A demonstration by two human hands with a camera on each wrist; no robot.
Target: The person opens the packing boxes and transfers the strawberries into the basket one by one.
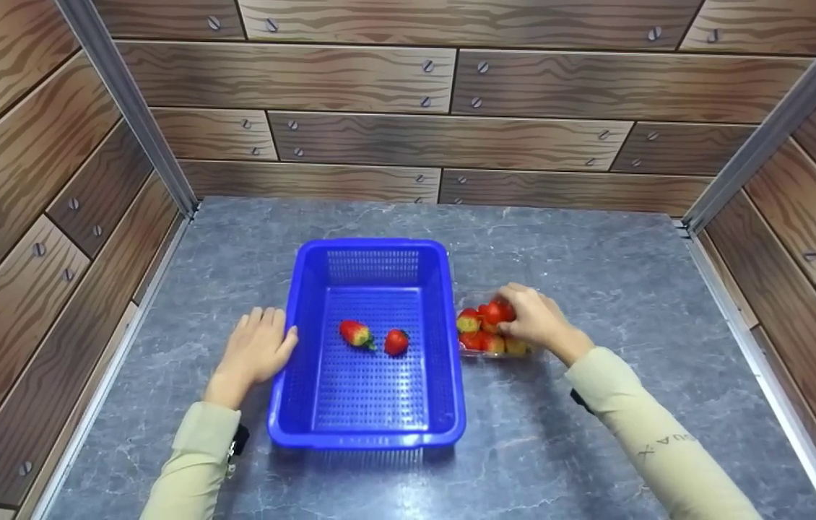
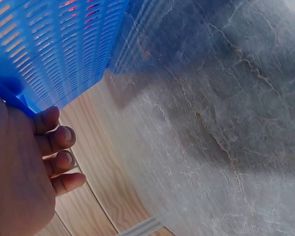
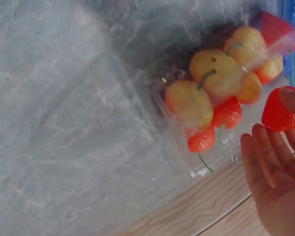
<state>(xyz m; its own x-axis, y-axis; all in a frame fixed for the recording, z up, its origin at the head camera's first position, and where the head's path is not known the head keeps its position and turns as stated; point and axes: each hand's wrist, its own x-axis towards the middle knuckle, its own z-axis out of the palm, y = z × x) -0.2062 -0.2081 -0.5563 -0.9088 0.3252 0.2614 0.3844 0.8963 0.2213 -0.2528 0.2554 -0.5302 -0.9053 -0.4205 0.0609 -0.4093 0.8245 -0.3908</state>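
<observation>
My right hand (image 1: 536,318) pinches a red strawberry (image 3: 280,110) between thumb and fingers, over a clear plastic box (image 3: 189,167). Several strawberries (image 3: 189,104), red with yellowish tops and green stems, lie in that box. A blue perforated basket (image 1: 367,440) stands just left of the box. On the basket's floor lie a red-and-yellow strawberry (image 1: 355,333) and a smaller red strawberry (image 1: 396,342), apart from each other. At the basket's left side, my left hand (image 1: 255,348) touches the rim with its thumb, its other fingers loosely extended outside.
The grey marbled tabletop (image 1: 596,260) extends around the basket and box. Wood-patterned panels (image 1: 365,137) enclose it at the back and both sides, with metal strips (image 1: 762,368) along the side edges.
</observation>
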